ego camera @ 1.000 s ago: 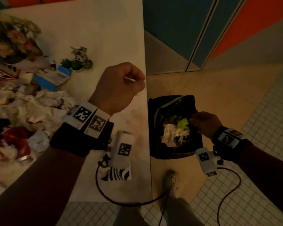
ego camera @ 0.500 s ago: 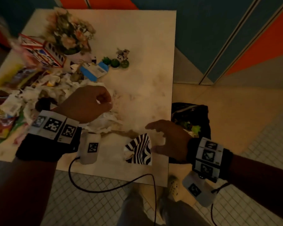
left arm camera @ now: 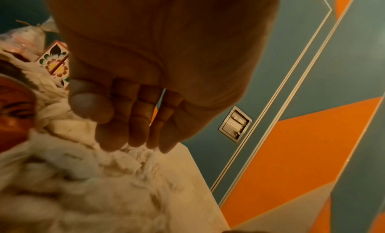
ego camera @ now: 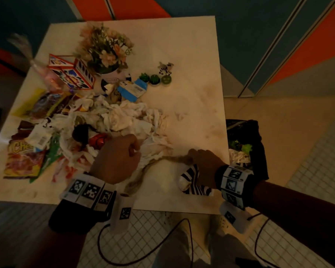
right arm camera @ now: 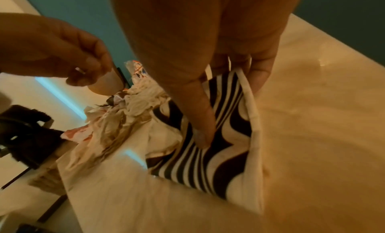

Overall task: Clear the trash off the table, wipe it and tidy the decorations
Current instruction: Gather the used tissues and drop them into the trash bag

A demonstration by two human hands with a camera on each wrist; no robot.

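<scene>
A dim worktop [ego camera: 191, 78] is heaped with crumpled tissues [ego camera: 124, 120]. The left hand [ego camera: 114, 159] hovers over them, fingers loosely curled, holding nothing. The right hand [ego camera: 205, 165] pinches a striped cloth [ego camera: 190, 180], likely for wiping, near the black bin [ego camera: 259, 136] beside the worktop.

The left hand [left arm camera: 158, 58] fills the top of the view, palm side showing, fingers [left arm camera: 110, 137] curled loosely with their tips touching crumpled white tissues [left arm camera: 83, 179]. The tissues spread below and left of the grip over the pale tabletop [left arm camera: 187, 179]. Farther left stands a flower-patterned box [left arm camera: 55, 63].
</scene>
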